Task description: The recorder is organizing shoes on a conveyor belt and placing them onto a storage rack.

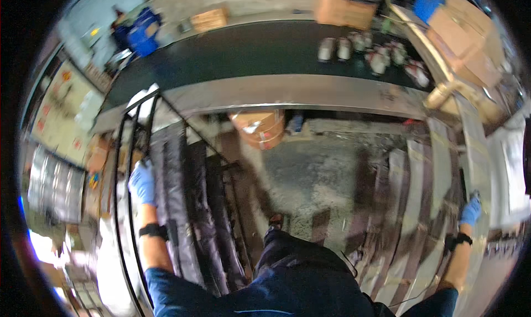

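Note:
I look down at my own legs in dark blue trousers, blurred by motion. My left hand, in a blue glove with a black wrist strap, rests on the black metal rail of a cart at my left. Dark folded bags hang or lie stacked on that cart beside the hand. My right hand, also blue-gloved, touches the edge of a metal frame at the far right; whether its fingers grip it is too blurred to tell.
A black conveyor belt runs across ahead, carrying several silver pouches. Cardboard boxes stand at the back right, one taped box under the conveyor. Rough concrete floor lies between. Slanted metal slats sit right.

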Available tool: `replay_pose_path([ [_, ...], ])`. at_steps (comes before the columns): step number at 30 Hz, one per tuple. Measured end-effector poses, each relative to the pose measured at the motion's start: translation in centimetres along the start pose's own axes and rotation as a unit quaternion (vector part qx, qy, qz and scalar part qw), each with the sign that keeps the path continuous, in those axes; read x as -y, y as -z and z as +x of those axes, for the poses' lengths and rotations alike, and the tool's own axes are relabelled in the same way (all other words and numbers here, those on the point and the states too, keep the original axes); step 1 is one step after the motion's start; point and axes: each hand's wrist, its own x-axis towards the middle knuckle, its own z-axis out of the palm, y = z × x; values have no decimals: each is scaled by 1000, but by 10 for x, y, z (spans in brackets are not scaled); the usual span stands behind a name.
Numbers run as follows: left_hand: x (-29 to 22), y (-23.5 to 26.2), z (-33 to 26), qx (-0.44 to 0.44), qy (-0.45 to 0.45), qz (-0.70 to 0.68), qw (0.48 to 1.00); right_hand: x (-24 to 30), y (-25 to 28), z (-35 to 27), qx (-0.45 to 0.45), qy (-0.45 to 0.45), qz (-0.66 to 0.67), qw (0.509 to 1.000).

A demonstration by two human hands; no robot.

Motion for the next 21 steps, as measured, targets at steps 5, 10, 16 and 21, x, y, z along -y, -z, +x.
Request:
replay_pose_path([
  [5, 9, -21, 90, 29, -13, -16, 999, 169, 61, 2, 53, -47, -108, 992],
  [10, -2, -38, 131, 10, -86, -3, 996, 205, 102, 16, 36, -67, -145, 986],
  [16, -7, -24, 115, 34, -37, 64, 997, 252, 104, 51, 78, -92, -154, 981],
  [21, -20, -11, 117, -3, -14, 98, 995, 261, 93, 69, 56, -68, -176, 980],
])
